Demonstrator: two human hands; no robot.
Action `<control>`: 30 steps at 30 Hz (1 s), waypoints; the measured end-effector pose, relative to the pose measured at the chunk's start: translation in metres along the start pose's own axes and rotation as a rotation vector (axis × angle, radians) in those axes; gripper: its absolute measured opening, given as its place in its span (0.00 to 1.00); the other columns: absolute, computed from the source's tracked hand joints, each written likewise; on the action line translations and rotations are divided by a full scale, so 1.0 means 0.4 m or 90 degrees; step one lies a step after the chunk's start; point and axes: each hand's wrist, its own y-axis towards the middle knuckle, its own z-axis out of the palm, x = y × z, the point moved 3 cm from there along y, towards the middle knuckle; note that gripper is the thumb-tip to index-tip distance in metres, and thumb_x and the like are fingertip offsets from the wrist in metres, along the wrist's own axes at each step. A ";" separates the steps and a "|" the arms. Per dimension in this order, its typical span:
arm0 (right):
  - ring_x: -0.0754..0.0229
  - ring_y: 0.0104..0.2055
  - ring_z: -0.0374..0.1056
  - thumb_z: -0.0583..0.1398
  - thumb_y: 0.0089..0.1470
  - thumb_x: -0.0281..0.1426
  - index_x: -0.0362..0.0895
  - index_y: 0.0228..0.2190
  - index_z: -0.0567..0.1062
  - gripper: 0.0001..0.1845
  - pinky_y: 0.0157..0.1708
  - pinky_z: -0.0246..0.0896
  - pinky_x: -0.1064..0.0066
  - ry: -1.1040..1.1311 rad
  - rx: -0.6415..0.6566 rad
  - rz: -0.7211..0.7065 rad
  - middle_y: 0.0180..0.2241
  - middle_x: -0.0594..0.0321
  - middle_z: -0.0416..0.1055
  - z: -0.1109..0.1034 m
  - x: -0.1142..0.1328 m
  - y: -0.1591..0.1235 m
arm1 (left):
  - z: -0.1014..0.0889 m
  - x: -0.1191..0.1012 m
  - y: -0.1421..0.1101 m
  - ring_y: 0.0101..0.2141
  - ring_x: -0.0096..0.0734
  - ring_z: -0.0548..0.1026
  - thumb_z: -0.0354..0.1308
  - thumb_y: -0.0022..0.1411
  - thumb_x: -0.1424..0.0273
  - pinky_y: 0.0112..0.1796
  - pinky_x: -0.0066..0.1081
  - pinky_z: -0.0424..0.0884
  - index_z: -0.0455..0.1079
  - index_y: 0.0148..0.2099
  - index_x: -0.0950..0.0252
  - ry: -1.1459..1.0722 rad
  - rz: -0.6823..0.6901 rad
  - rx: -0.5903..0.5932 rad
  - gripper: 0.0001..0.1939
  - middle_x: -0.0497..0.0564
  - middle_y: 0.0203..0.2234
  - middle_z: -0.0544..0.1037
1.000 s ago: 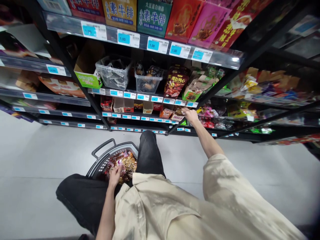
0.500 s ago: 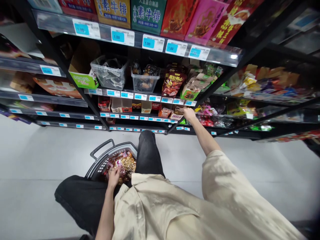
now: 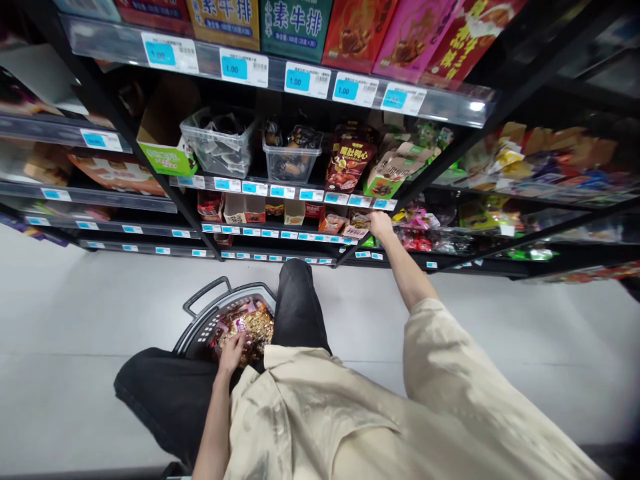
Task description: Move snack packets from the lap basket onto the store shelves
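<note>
Over the grey shopping basket (image 3: 201, 328) between my legs, my left hand (image 3: 232, 351) is closed, its fingers against the shiny snack packets (image 3: 254, 325) inside. Whether it grips one of them is hard to make out. My right hand (image 3: 381, 225) reaches to a lower shelf, at the right end of a small open snack box (image 3: 356, 230). Its fingers are curled and partly hidden, at the black shelf post. I cannot make out what they hold, if anything.
Above are clear plastic bins (image 3: 291, 157), a brown snack pouch (image 3: 349, 163) and a green box (image 3: 170, 153). Larger coloured boxes (image 3: 296, 27) fill the top shelf, whose clear price rail (image 3: 275, 79) juts out. Wrapped snacks (image 3: 420, 227) lie right of the post. Grey floor (image 3: 365, 300) surrounds my knees.
The view shifts slightly. My right hand stays by the small box at the post, and my left hand stays on the packets in the basket.
</note>
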 end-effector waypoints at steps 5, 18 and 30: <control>0.44 0.46 0.74 0.55 0.60 0.26 0.36 0.46 0.80 0.18 0.48 0.65 0.59 0.006 0.044 0.023 0.43 0.37 0.76 0.037 0.025 -0.005 | -0.001 0.001 -0.004 0.47 0.52 0.79 0.54 0.58 0.47 0.53 0.46 0.72 0.81 0.41 0.63 0.017 0.021 0.009 0.26 0.57 0.39 0.84; 0.41 0.57 0.60 0.50 0.60 0.28 0.39 0.57 0.70 0.25 0.56 0.58 0.52 0.164 -0.218 -0.027 0.55 0.44 0.69 0.002 0.115 -0.129 | 0.021 0.023 0.008 0.52 0.52 0.77 0.56 0.59 0.57 0.58 0.46 0.66 0.79 0.42 0.62 0.083 -0.001 0.063 0.18 0.58 0.45 0.83; 0.46 0.58 0.63 0.50 0.62 0.31 0.46 0.49 0.76 0.20 0.58 0.56 0.51 0.427 -0.050 -0.343 0.52 0.52 0.74 0.204 0.612 -0.432 | 0.037 0.001 -0.035 0.49 0.43 0.77 0.51 0.67 0.65 0.55 0.35 0.66 0.77 0.50 0.66 0.224 -0.022 0.132 0.18 0.61 0.47 0.81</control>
